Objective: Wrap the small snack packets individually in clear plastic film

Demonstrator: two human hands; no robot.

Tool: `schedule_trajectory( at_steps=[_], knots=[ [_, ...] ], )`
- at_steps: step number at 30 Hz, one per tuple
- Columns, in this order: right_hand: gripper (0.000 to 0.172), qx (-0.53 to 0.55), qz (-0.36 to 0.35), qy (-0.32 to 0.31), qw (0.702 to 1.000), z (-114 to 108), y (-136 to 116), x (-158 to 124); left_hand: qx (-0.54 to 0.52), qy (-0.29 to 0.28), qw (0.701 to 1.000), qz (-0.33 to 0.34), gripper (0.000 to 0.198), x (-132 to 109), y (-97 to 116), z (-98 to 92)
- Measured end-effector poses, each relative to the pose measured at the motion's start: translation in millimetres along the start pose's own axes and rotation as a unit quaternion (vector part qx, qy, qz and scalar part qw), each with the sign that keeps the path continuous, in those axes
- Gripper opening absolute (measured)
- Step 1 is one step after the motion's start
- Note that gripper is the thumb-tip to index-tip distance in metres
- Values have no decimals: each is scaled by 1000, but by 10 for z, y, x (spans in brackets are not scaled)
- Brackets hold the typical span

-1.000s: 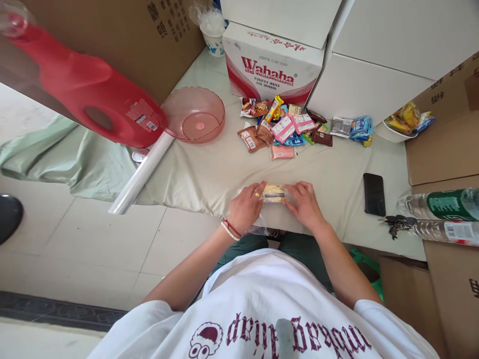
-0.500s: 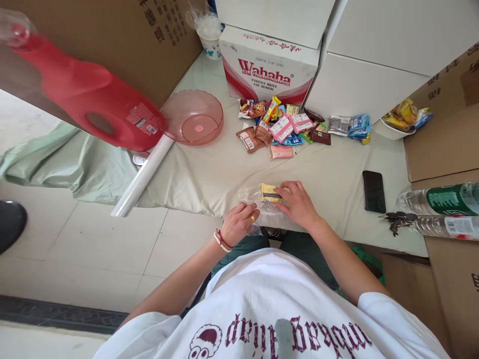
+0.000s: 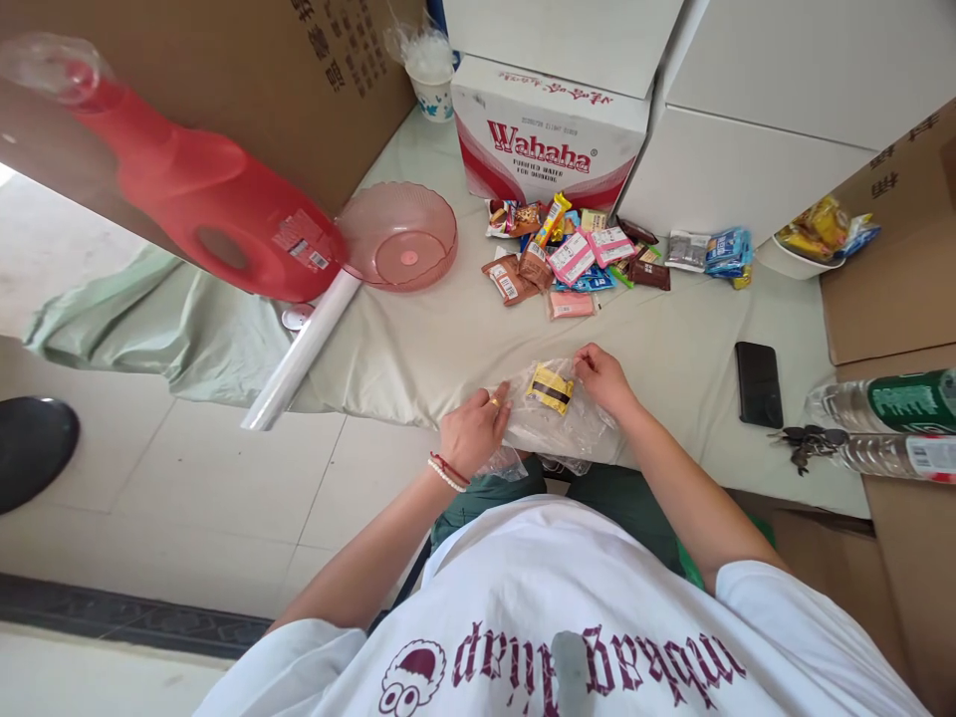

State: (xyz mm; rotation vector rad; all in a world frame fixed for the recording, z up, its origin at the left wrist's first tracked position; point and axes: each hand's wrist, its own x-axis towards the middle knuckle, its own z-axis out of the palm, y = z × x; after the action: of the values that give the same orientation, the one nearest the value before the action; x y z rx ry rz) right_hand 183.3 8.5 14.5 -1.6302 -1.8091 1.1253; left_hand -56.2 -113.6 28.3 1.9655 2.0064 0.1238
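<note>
A small yellow snack packet (image 3: 551, 388) with a dark band lies on a crumpled sheet of clear plastic film (image 3: 534, 430) at the table's front edge. My left hand (image 3: 475, 430) grips the film's left edge, its fingers curled. On the far right side, my right hand (image 3: 603, 378) pinches the film between thumb and fingertips, just beside the packet. Neither hand touches the packet. Part of the film hangs over the edge above my lap.
A pile of wrapped snacks (image 3: 572, 254) lies before the Wahaba-style white and red water carton (image 3: 549, 139). To the left are a pink bowl (image 3: 403, 239), a red jug (image 3: 224, 199) and a clear plastic roll (image 3: 303, 354). A phone (image 3: 759, 383), keys (image 3: 805, 444) and bottles (image 3: 911, 400) lie right.
My right hand has left the yellow packet and moved slightly up and right to the film's edge. The film is spread wider, and the packet now lies uncovered by fingers.
</note>
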Motion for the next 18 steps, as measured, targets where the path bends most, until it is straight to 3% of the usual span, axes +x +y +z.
schedule_trajectory(
  at_steps=[3, 6, 7, 9, 11, 14, 16, 18],
  knots=[
    [30, -59, -56, 69, 994, -50, -77, -77, 22, -40, 997, -62, 61, 127, 85, -74],
    [61, -114, -188, 27, 975, -75, -155, -221, 26, -48, 995, -86, 71, 201, 66, -116],
    [65, -132, -210, 1, 969, -74, -148, -246, 21, -46, 994, -92, 73, 215, 42, -127],
    [48, -143, -187, -34, 971, -76, -67, -215, 9, -44, 994, -99, 72, 229, -18, -151],
    [34, -98, -104, -23, 990, -128, 83, -60, 13, -42, 994, -99, 69, 223, -82, -184],
    [34, 5, -21, 8, 1000, -345, 290, 355, 52, -34, 995, -73, 64, 173, -173, -237],
    [40, 38, -30, 13, 999, -519, 314, 678, 88, -12, 996, -23, 59, 128, -240, -258],
    [34, 5, -63, 42, 997, -617, 214, 981, 114, 6, 990, 86, 55, 106, -316, -257]
  ],
)
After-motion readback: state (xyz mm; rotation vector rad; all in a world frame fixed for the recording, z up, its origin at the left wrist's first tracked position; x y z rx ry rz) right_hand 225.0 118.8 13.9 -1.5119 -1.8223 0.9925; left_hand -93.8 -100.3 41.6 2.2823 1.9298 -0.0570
